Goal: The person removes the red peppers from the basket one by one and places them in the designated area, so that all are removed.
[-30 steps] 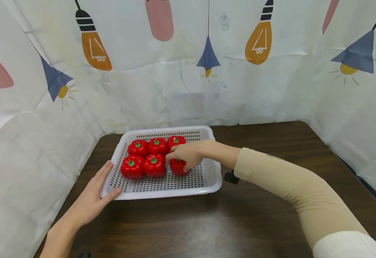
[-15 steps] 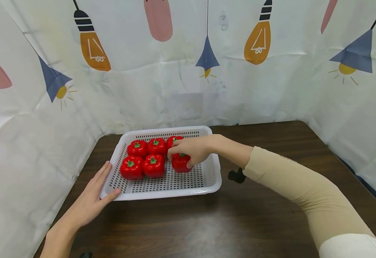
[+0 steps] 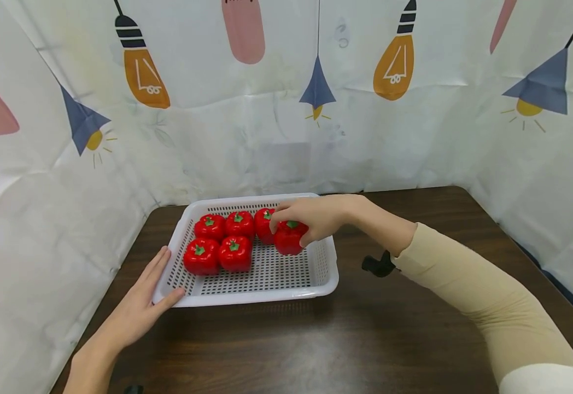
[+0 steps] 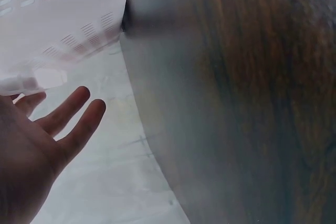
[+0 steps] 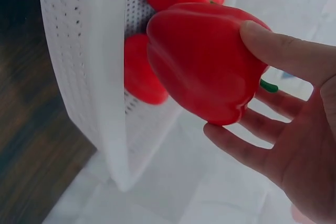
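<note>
My right hand (image 3: 322,214) grips a red bell pepper (image 3: 288,241) with a green stem, held above the right part of a white perforated plastic basket (image 3: 247,297). In the right wrist view the thumb lies on one side of this bell pepper (image 5: 202,61) and the fingers on the other. Several more red bell peppers (image 3: 235,253) sit in two rows in the basket's left and middle. My left hand (image 3: 141,301) rests at the basket's left end, thumb on the front corner. The left wrist view shows its fingers extended beside the basket wall (image 4: 58,24).
The basket stands on a dark wooden table (image 3: 276,350), towards its back left. A white cloth (image 3: 208,142) printed with lamps hangs behind and along the sides. A small black object (image 3: 379,265) shows beneath my right wrist.
My right hand has lifted one bell pepper from the front row, moving it up and to the right. The left hand and the basket have stayed in place.
</note>
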A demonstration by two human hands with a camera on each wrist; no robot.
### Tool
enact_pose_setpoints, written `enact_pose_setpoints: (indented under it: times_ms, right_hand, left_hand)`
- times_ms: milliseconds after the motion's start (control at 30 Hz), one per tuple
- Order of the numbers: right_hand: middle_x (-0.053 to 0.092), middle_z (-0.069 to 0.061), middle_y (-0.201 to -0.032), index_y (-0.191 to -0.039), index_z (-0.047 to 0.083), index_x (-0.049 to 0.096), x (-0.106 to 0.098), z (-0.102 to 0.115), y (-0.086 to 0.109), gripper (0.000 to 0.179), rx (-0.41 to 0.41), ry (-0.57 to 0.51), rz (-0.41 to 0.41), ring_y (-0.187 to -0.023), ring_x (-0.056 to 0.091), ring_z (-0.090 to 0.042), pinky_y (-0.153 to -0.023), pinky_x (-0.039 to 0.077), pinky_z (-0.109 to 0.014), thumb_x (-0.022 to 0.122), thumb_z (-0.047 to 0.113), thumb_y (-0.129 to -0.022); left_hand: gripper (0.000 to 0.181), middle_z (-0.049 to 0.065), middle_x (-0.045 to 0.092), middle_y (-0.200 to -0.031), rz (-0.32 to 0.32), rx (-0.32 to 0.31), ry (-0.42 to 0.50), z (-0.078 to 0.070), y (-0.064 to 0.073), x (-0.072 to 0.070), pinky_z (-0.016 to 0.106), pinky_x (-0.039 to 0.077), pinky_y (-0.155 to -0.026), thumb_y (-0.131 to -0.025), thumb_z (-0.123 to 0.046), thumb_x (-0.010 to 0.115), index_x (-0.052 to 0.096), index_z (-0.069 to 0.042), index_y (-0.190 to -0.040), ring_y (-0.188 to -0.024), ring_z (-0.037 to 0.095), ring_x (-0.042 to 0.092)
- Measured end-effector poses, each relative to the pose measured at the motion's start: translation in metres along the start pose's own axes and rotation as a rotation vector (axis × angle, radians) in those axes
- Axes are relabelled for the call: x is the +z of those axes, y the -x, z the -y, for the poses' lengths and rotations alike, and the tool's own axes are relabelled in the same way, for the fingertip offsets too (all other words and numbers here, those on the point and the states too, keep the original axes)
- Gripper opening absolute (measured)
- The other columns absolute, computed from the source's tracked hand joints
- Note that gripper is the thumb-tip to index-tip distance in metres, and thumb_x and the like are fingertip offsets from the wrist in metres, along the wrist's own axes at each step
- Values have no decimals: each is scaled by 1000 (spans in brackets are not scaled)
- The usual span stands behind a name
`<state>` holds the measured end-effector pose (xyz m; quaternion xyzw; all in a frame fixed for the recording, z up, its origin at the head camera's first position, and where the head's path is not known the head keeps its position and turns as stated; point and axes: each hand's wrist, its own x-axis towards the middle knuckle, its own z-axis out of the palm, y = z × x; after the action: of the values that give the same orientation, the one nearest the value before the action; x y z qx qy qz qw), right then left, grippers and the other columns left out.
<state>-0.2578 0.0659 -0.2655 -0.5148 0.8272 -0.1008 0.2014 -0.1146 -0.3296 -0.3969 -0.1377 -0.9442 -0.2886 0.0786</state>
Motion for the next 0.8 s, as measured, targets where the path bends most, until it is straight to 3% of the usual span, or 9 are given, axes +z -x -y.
enact_pose_setpoints:
  times_ms: [333, 533, 800]
  right_hand:
    - [51, 2, -137, -132, 19, 59, -13, -8, 32, 52, -28, -43, -76, -122, 49, -18, -87, 55, -28, 82, 7, -86]
    - [54, 2, -133, -131, 16, 59, -17, -19, 48, 53, -56, -48, -126, -120, 51, -18, -86, 56, -31, 83, 6, -84]
    - [55, 1, -133, -131, 15, 59, -19, -37, 67, 56, -60, -120, -156, -121, 51, -21, -86, 57, -35, 84, 2, -82]
  left_hand:
    - [90, 10, 15, -170, -3, -2, 6, 0, -1, 0, 6, 13, -101, -96, -33, 72, 19, -17, -166, -142, 47, 32]
    - [89, 11, 15, -170, 3, -11, 8, -1, 0, 0, 17, 17, -109, -96, -33, 72, 18, -19, -166, -144, 46, 31]
    - [90, 11, 15, -170, -9, -6, 6, 0, -1, 1, 5, 12, -101, -96, -33, 72, 19, -17, -166, -141, 47, 33]
